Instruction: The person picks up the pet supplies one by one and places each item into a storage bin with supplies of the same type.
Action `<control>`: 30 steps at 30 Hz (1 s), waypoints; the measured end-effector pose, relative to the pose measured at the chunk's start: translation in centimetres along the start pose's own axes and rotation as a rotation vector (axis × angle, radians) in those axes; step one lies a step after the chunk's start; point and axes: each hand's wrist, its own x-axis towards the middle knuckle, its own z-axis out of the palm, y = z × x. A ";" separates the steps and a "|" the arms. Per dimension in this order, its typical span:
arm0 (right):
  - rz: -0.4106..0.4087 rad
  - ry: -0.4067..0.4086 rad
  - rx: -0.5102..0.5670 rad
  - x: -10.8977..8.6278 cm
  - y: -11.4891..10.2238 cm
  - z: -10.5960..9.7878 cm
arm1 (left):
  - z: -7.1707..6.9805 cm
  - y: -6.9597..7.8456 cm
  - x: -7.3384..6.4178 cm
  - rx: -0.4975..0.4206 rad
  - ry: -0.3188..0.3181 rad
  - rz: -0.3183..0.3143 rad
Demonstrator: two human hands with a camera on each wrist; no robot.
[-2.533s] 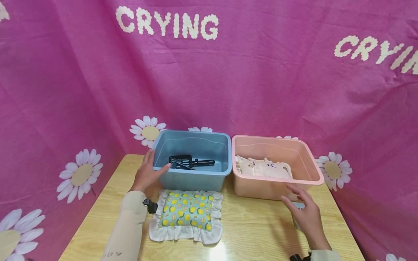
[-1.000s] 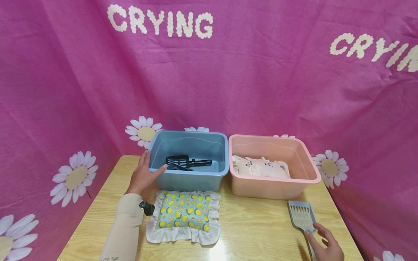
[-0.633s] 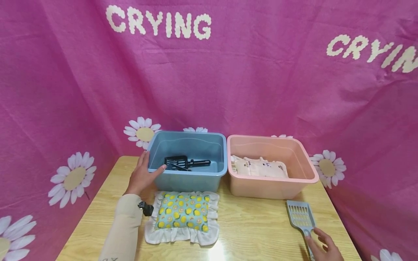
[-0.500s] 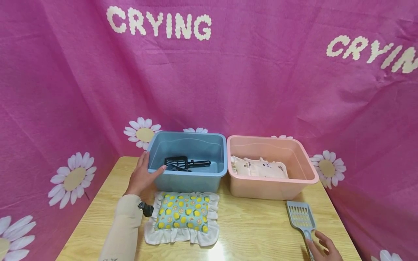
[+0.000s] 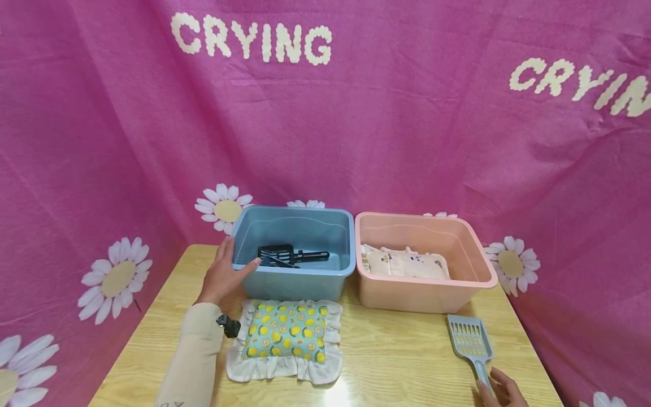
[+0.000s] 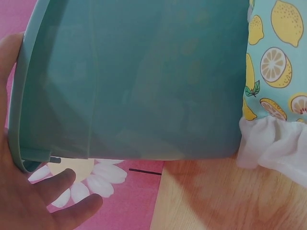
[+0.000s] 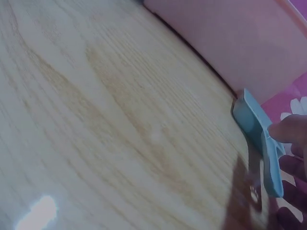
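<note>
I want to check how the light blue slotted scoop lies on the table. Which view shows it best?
The head view: the blue scoop lies flat on the table, slotted blade toward the pink bin, the right hand at its handle. The right wrist view shows it edge-on, blurred. The left wrist view misses it.

The left hand (image 5: 224, 277) reaches toward 12 o'clock on a beige-sleeved forearm, fingers straight, thumb pointing to 3 o'clock. The right hand (image 5: 500, 391) sits at 5 o'clock, mostly out of frame, fingers loosely curled.
</note>
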 end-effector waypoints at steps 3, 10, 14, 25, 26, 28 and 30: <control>0.000 0.010 0.042 0.0 0.0 0.3 | 0.0 -0.2 0.0 -0.004 -0.004 -0.005; 0.000 0.101 0.080 -0.4 0.6 1.4 | -0.1 -0.3 -0.1 -0.008 -0.002 -0.005; 0.064 0.084 0.090 -0.2 0.9 1.6 | -0.1 -0.2 0.0 -0.006 -0.003 0.000; -0.062 0.137 -0.155 -0.5 0.3 1.3 | -0.1 0.2 0.1 -0.002 -0.006 0.000; -0.064 0.134 -0.166 -0.4 0.2 1.3 | -0.1 0.2 0.0 -0.004 -0.007 -0.001; -0.069 0.119 -0.148 -0.4 0.1 1.3 | -0.1 0.2 0.0 -0.006 -0.009 -0.004; -0.067 0.091 -0.125 -0.4 0.0 1.4 | -0.1 0.1 0.0 -0.004 -0.010 -0.001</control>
